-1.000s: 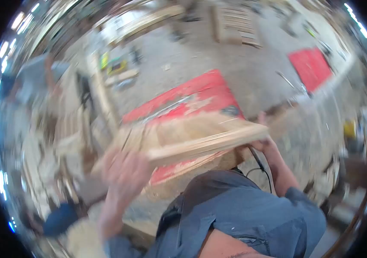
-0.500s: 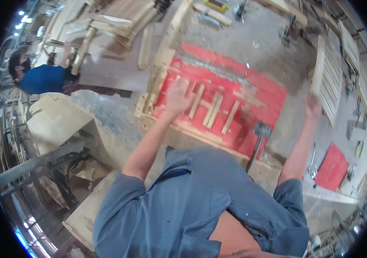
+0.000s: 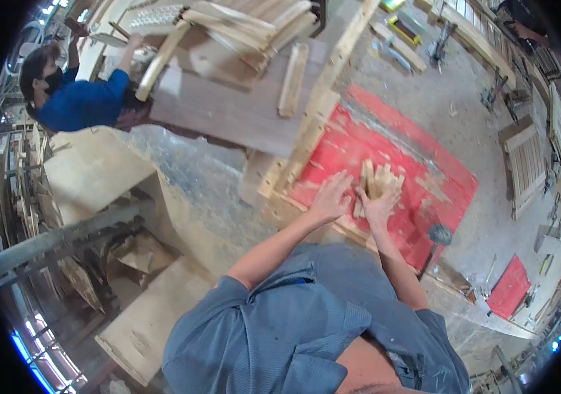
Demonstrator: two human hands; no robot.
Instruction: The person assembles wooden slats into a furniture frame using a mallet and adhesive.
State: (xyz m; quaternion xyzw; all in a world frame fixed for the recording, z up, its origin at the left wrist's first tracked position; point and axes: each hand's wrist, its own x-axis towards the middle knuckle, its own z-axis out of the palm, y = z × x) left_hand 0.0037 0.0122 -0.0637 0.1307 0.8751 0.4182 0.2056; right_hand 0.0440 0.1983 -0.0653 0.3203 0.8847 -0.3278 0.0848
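Several short wooden strips [image 3: 378, 178] lie bunched together on the red board [image 3: 448, 190], their far ends fanned slightly. My right hand [image 3: 380, 207] grips the bunch from the near right side, fingers round the strips. Just left of them, my left hand [image 3: 330, 200] is open over the red surface, its fingers stretched toward the bunch. A mallet [image 3: 439, 234] with a dark round head stands at the board's near right edge, close to my right forearm.
A wooden rail [image 3: 323, 118] borders the board's left side. Beyond it, a person in blue [image 3: 83, 98] works at a table [image 3: 247, 115] piled with wood. Right, a slatted panel [image 3: 527, 164] lies past the board; clamps [image 3: 441, 43] and a yellow tool [image 3: 404, 31] lie farther back.
My right hand has left the slatted panel at the right and come to the strips. The strips, spread apart before, are now gathered. My left hand is beside them, and the view has shifted.
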